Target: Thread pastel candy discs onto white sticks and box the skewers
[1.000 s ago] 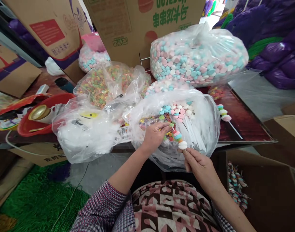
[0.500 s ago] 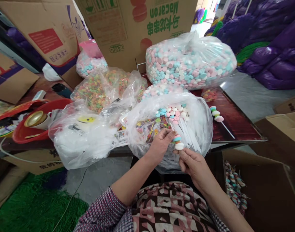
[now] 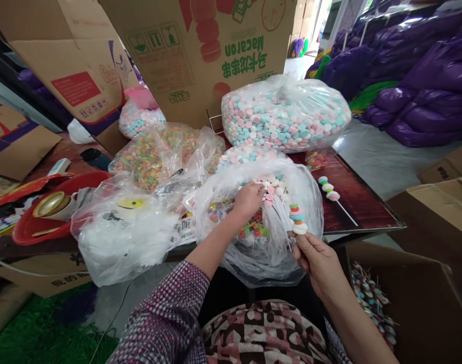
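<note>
My right hand [image 3: 315, 258] pinches a candy skewer [image 3: 298, 217] near its bottom and holds it upright. White, orange, blue and pink pieces are stacked on it, with small red and green ones on top. My left hand [image 3: 249, 199] reaches into the open plastic bag [image 3: 315, 202], fingers curled at the marshmallows [image 3: 269, 191]; what its fingertips hold is hidden. Below that hand lie small colourful gummy rings [image 3: 256, 230]. White sticks [image 3: 278, 222] fan out in the same bag, between my two hands. A finished-looking marshmallow skewer [image 3: 331, 193] lies on the dark red table [image 3: 362, 202] at right.
Behind the open bag sits a large bag of marshmallows [image 3: 284, 119]. A bag of gummies [image 3: 151, 156], a white plastic bag [image 3: 128, 237] and a red basin [image 3: 22, 222] stand left. An open carton [image 3: 424, 293] with several skewers is at lower right.
My left hand has left the skewer and moved up into the bag at the marshmallows. My right hand has shifted slightly right with the skewer, whose red and green top now shows.
</note>
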Tool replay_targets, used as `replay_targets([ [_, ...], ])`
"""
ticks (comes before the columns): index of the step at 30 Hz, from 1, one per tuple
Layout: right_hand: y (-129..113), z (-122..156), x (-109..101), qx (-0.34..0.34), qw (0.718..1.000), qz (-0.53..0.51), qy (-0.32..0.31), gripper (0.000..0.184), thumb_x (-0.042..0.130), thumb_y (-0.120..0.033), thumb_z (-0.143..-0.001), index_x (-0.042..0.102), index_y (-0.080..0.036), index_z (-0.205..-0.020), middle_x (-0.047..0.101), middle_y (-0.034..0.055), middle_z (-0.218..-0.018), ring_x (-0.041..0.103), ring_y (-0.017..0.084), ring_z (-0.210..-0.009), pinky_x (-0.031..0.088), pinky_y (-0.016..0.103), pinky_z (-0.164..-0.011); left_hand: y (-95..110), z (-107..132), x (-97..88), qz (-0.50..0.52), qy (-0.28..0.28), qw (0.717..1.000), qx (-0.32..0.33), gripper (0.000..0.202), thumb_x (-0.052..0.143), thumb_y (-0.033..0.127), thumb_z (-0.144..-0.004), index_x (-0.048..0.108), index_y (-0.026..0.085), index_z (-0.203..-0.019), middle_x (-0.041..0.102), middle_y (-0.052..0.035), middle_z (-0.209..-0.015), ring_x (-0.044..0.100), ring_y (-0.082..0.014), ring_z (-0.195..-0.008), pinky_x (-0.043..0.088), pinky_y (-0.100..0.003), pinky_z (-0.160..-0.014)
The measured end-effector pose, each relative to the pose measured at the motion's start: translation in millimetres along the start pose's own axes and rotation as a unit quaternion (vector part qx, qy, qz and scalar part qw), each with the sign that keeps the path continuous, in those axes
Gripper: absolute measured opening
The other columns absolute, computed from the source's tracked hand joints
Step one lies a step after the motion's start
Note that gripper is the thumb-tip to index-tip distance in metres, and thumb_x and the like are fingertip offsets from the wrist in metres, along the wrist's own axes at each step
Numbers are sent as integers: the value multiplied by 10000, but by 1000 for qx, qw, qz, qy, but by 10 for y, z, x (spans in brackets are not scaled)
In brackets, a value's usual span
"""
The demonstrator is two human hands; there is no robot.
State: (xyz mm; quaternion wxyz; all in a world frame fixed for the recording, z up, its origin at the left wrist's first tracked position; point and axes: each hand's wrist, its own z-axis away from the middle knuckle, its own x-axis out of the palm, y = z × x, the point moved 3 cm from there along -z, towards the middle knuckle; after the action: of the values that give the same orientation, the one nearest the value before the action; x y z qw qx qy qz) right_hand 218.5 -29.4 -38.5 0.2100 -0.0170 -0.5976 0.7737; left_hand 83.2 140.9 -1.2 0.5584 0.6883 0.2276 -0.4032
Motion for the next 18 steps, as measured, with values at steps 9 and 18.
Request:
replay_targets([
  [9, 73, 28, 4, 18, 1000, 8, 5, 503, 736, -596, -720, 718, -129, -905, 491, -36, -543, 308, 79, -443, 173, 245, -448, -89, -203, 89, 2, 15, 1000, -8, 179, 552, 176, -872, 729, 161, -853, 688, -112, -987, 623, -234, -963, 444, -319, -885],
  [18, 97, 22, 16, 21, 998, 51, 1, 505, 714, -663, -690, 682, -161, -653, 486, -18, -508, 320, 81, -424, 223, 251, -431, -9, -151, 124, 33, -25, 999, 34, 188, 532, 198, -882, 718, 172, -872, 685, -84, -993, 599, -218, -988, 436, -316, -918],
])
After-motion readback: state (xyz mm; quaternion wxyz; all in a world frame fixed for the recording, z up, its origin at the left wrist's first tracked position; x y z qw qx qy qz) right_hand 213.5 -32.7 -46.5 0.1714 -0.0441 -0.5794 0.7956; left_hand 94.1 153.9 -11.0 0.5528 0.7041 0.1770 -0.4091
